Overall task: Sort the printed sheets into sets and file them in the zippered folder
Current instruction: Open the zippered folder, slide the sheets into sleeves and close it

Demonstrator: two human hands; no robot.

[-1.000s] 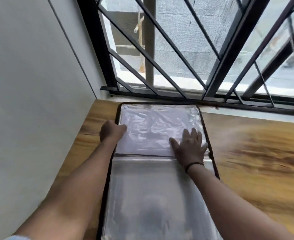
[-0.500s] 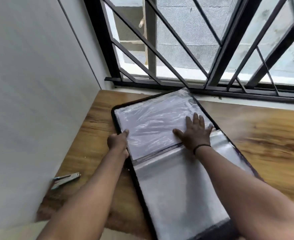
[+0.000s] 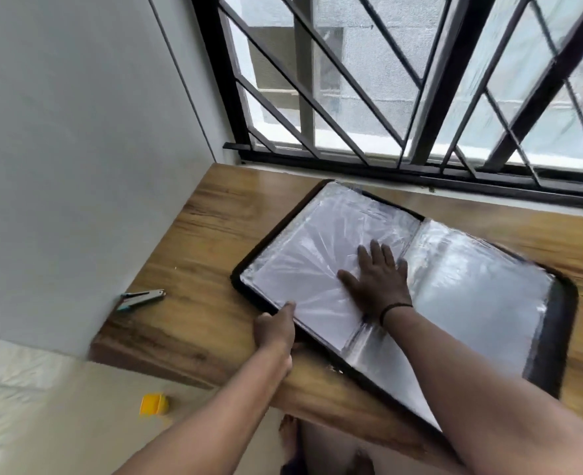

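Floor: yellow object (image 3: 153, 403) lies below the counter's near-left corner; a bare foot (image 3: 288, 435) shows under the near edge.
Left hand (image 3: 274, 329): grips the zippered folder's near-left edge, fingers curled under the rim, thumb on top.
Right hand (image 3: 379, 281): flat, fingers spread straight, pressing the plastic sleeve over the printed sheets (image 3: 304, 269) (black band on the wrist).
Zippered folder (image 3: 557, 337): open, lying askew on the wooden counter (image 3: 194, 241), sleeves of its right half showing no paper.
Stapler (image 3: 141, 299): at the counter's left edge, near the wall, well apart from the folder.
Far side: barred window (image 3: 430, 80) behind the counter.
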